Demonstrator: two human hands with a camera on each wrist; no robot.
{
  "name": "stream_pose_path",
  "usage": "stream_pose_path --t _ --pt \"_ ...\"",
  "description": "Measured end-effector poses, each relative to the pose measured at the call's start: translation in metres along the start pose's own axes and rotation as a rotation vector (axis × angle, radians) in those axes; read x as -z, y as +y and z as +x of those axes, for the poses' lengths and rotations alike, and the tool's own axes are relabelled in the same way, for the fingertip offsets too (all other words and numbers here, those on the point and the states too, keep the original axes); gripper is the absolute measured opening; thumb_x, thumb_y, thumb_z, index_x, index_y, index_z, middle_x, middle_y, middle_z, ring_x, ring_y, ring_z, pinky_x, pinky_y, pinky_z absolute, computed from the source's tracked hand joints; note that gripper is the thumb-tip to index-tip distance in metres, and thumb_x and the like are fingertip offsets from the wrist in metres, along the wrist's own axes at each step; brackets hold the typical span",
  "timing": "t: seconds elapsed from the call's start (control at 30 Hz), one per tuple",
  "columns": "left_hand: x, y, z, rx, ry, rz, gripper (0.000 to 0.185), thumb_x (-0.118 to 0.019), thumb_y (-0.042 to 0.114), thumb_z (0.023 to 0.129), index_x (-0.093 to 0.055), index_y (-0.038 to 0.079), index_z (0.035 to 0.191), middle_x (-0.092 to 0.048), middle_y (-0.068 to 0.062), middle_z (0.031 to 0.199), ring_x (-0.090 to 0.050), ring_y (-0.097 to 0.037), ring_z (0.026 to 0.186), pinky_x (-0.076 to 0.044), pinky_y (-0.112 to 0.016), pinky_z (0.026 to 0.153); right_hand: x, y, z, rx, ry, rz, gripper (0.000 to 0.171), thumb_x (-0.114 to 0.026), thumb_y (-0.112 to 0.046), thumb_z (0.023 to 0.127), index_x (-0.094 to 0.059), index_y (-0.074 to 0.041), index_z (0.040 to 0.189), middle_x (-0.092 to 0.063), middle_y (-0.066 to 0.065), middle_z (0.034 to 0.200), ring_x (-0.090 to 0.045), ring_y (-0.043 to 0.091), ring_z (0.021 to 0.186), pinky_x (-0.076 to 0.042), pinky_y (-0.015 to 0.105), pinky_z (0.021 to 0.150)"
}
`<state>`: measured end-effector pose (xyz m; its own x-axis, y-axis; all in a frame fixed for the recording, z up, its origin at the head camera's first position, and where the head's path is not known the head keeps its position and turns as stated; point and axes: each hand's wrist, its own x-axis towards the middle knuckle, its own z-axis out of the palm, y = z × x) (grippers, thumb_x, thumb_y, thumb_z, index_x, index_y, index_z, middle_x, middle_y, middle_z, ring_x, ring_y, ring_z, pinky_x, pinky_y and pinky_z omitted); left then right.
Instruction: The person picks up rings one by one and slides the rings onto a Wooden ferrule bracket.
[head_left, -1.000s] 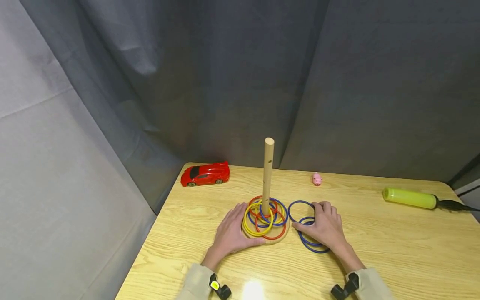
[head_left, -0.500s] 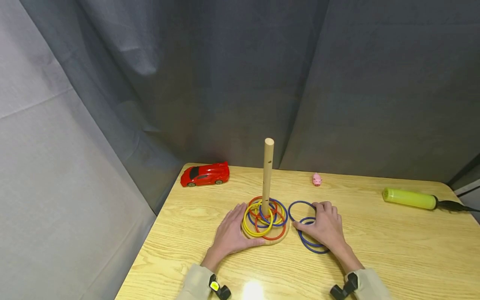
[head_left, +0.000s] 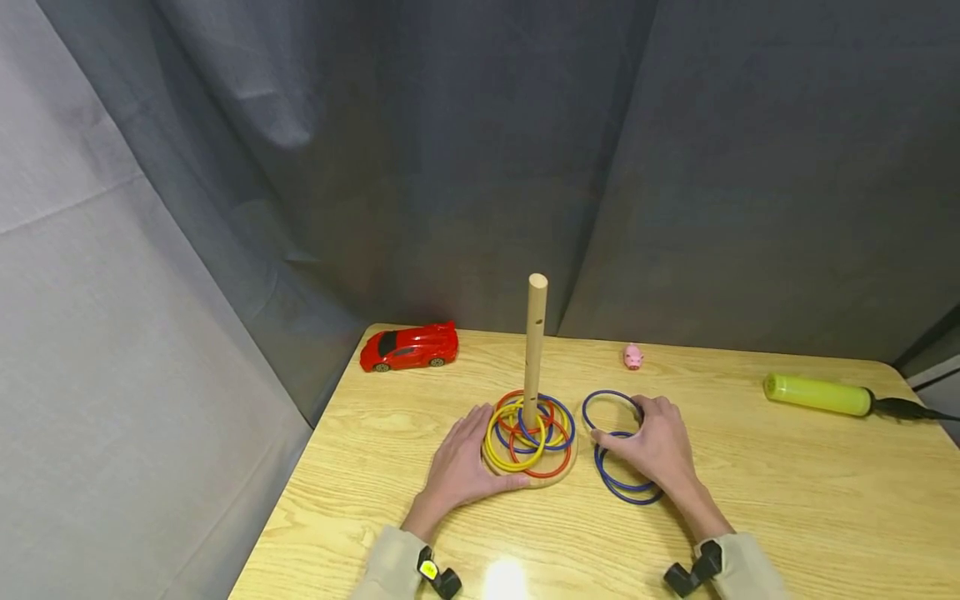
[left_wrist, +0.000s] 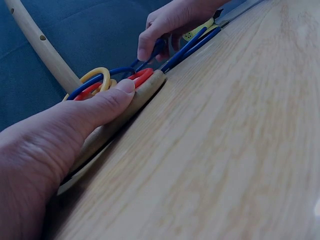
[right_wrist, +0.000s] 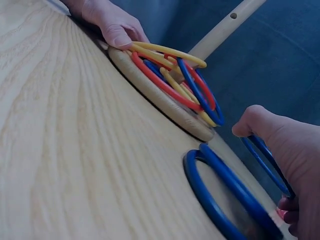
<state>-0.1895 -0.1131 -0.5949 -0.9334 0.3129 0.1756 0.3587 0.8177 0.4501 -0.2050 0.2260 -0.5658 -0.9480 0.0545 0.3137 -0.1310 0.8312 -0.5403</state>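
Note:
My left hand (head_left: pixel 463 467) holds the round wooden base (right_wrist: pixel 155 95) of a ring-toss stand, thumb along its front rim and fingers at its left side. From the base rises an upright wooden post (head_left: pixel 535 350). Several yellow, red and blue rings (right_wrist: pixel 165 82) lie overlapping around the post's foot. To the right, my right hand (head_left: pixel 660 446) pinches a blue ring (head_left: pixel 611 392) between thumb and fingers, its near side tilted up off the table. Below that hand, two more blue rings (right_wrist: pixel 200 192) lie overlapping on the table, partly hidden by it in the head view.
A red toy car (head_left: pixel 410 347) stands at the back left of the wooden table (head_left: pixel 337 500). A small pink pig (head_left: pixel 633 357) is near the back edge. Far right lies a yellow-green hand pump (head_left: pixel 817 395) with a black end. Dark curtains (head_left: pixel 450 167) hang behind.
My right hand has lifted slightly and moved a little right, bringing the pinched blue ring up away from the two beneath. The left hand and the stand have stayed put.

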Motion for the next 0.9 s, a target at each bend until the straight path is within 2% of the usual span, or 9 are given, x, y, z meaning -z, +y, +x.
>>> stream_pose_path --t 0.2,0.43,0.67,0.77,0.9 --pt "0.002 0.001 0.001 0.007 0.0 -0.002 0.138 -0.061 0.099 0.064 -0.026 0.013 0.167 -0.03 -0.002 0.171 -0.023 -0.018 0.159 -0.025 -0.039 0.129 0.012 -0.01 0.006 0.051 0.045 0.027 0.085 -0.093 -0.056 0.066 -0.067 0.007 0.117 -0.054 0.014 0.088 -0.047 0.032 0.088 -0.037 0.037 0.069" --pt "0.001 0.001 0.002 0.015 0.006 0.002 0.14 -0.06 0.1 0.063 -0.026 0.013 0.167 -0.03 -0.002 0.171 -0.023 -0.017 0.159 -0.025 -0.039 0.129 0.034 -0.03 0.014 0.088 0.053 0.072 0.077 -0.092 -0.048 0.07 -0.066 0.006 0.118 -0.056 0.016 0.096 -0.048 0.032 0.094 -0.039 0.04 0.074" --pt "0.001 0.001 0.001 -0.006 0.017 -0.005 0.138 -0.061 0.099 0.064 -0.029 0.011 0.166 -0.033 -0.004 0.17 -0.025 -0.02 0.159 -0.025 -0.039 0.129 0.062 -0.057 0.026 0.145 0.087 0.117 0.059 -0.094 -0.041 0.068 -0.067 -0.002 0.103 -0.056 0.011 0.092 -0.048 0.031 0.092 -0.037 0.04 0.074" --pt "0.002 0.002 0.001 -0.008 0.017 -0.007 0.138 -0.062 0.098 0.065 -0.029 0.011 0.166 -0.033 -0.004 0.17 -0.026 -0.021 0.158 -0.026 -0.04 0.129 0.076 -0.068 0.034 0.177 0.097 0.132 0.059 -0.094 -0.04 0.068 -0.068 -0.004 0.107 -0.059 0.012 0.096 -0.05 0.033 0.097 -0.039 0.042 0.078" --pt "0.002 0.002 0.0 -0.008 0.014 -0.008 0.137 -0.062 0.098 0.065 -0.029 0.011 0.166 -0.032 -0.004 0.17 -0.026 -0.021 0.158 -0.026 -0.04 0.129 0.093 -0.082 0.042 0.196 0.113 0.15 0.065 -0.094 -0.04 0.067 -0.067 0.001 0.11 -0.06 0.015 0.1 -0.049 0.035 0.102 -0.039 0.044 0.08"
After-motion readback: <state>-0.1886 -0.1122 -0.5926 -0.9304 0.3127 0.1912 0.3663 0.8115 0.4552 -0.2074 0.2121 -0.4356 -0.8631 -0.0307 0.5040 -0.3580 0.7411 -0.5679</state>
